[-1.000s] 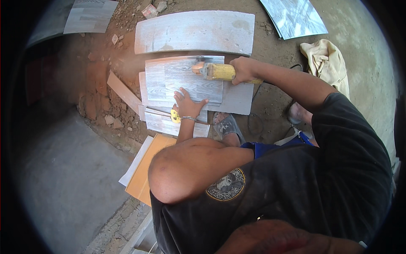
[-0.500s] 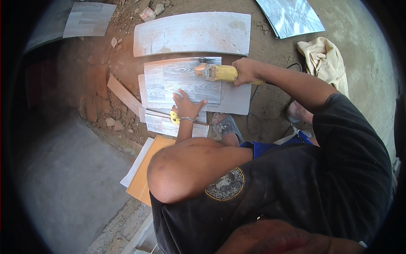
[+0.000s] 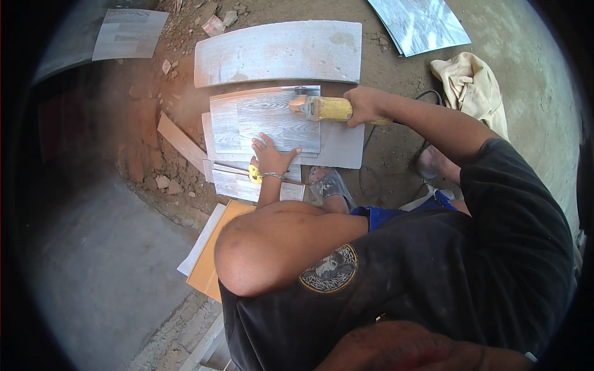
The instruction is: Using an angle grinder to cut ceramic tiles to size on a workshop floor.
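Note:
A yellow angle grinder (image 3: 331,109) is gripped by its body in my right hand (image 3: 365,106). Its disc end is at the far edge of a grey wood-patterned tile (image 3: 232,127), near that edge's right end. A thin reddish strip shows along the tile's far edge. My left hand (image 3: 274,157) lies with fingers spread on the tile's near part. Just left of that wrist, a yellow tape measure (image 3: 254,174) rests on tile pieces (image 3: 232,184). Under the patterned tile lies a larger plain tile (image 3: 344,145).
Beyond the work lies a pale slab (image 3: 278,54). More tiles (image 3: 421,26) lie far right, and another tile (image 3: 130,34) far left. A cream cloth (image 3: 471,93) and a dark cable (image 3: 371,133) are at the right. Dust hangs over rubble (image 3: 164,183) at left. An orange-brown box (image 3: 213,247) stands near my knee.
The view has shifted slightly. The angle grinder stays at the right part of the tile's far edge, and my left hand keeps its place on the tile.

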A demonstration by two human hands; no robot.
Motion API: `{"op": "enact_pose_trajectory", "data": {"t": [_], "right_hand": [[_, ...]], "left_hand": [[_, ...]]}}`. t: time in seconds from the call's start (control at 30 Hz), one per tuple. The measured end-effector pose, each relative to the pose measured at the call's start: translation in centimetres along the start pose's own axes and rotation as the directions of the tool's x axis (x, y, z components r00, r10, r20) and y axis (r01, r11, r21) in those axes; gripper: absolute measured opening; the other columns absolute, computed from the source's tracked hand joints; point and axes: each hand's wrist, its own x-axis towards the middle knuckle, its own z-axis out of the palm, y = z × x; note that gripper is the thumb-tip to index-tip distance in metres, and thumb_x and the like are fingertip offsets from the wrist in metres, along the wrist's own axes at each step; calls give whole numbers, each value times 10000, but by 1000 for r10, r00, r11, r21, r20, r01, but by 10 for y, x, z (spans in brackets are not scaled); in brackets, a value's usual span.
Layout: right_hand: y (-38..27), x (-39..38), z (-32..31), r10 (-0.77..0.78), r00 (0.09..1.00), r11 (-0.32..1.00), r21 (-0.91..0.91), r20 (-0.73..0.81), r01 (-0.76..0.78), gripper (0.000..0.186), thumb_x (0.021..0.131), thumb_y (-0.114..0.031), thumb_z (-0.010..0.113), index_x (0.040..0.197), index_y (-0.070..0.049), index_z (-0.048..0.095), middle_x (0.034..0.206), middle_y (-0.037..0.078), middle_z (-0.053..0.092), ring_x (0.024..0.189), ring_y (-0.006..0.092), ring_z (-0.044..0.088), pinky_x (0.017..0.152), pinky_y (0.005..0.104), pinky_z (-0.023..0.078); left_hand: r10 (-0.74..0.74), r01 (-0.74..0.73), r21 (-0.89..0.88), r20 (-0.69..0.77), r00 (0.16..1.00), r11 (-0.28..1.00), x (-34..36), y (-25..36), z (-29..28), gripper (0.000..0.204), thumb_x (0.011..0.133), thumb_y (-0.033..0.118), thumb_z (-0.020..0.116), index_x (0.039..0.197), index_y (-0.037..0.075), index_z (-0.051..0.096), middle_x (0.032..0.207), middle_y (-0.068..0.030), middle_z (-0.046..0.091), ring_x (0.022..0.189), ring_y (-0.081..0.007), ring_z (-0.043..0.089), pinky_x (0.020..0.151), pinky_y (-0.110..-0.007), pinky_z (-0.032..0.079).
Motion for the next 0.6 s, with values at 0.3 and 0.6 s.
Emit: {"op": "enact_pose_trajectory", "data": {"t": [0.3,0.6], "right_hand": [[4,-20,-4,15,1000,1000,-15,-10,-15,556,643,-347,801,998,68,697,929,259,727,907,388,717,827,441,563],[28,-83,-25,65,997,998,-21,31,-65,549,634,-324,792,1029,47,703,911,252,728,899,381,716,827,437,555]], "left_hand": [[2,-2,19,-18,1000,1000,-2,0,2,1412,650,770,789,1618,-8,118,1636,-371,146,1545,-451,171,1133,-654,254],[-32,32,-27,-1,999,999,-5,-3,-3,1414,645,744,807,1633,29,91,1663,-325,118,1559,-414,157,1139,-678,237]]}}
